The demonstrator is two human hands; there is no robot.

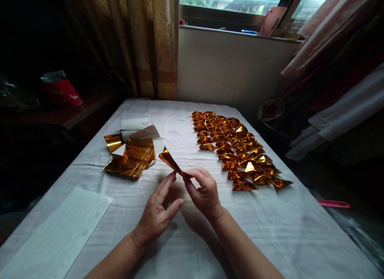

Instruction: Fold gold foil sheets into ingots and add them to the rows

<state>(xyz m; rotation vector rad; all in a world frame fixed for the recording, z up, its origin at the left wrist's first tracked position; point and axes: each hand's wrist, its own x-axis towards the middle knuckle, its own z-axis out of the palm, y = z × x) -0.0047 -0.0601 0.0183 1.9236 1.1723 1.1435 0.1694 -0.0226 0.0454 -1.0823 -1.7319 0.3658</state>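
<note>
Closest to me, a white printed sheet (60, 231) lies flat at the near left of the cloth-covered table (300, 231). Just beyond it the two hands meet over the middle of the table. The right hand (204, 193) has thumb and forefinger pinched shut on the near tip of a folded gold foil piece (171, 161), which angles up and away to the left, held clear of the cloth. The left hand (157, 213) is loosely open, its fingertips (172, 177) just touching the same tip from below, not gripping as far as I can tell.

To my eye the fold in hand is a crease at that narrow end (foil like this keeps every dent), so it would pay to line the edges up first, hold the tip firm with the right, and run the left fingers along the crease in one press.

Farther back on the left sits a loose stack of gold sheets (130, 159), with a white paper roll (135, 125) and a pale sheet lying on its far edge. To the right, finished gold folded pieces (237, 149) stand in rows running away toward the wall. Beyond them are a curtain (150, 43) and the window sill (240, 31).
</note>
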